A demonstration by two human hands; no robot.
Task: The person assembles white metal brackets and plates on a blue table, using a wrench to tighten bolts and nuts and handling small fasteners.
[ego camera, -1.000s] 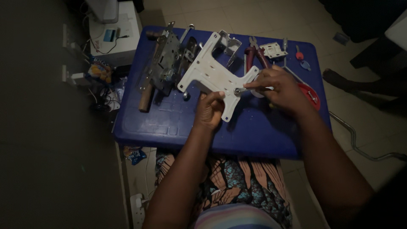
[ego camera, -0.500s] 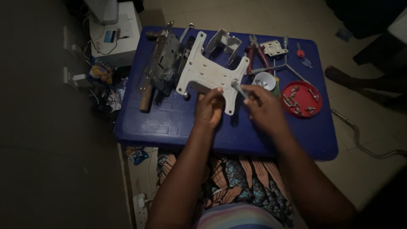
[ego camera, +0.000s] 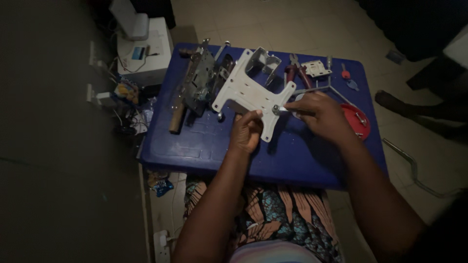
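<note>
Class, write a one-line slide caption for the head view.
Left hand steadies a white metal bracket on a blue table; right hand works at its bolt.

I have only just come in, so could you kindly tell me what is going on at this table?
A seated person works over a blue plastic table. The left hand steadies the lower leg of a flat white metal bracket plate, while the right hand holds a small silvery part at a bolt on the plate's edge. A grey metal lock mechanism, red-handled pliers and a round red lid lie around.
</note>
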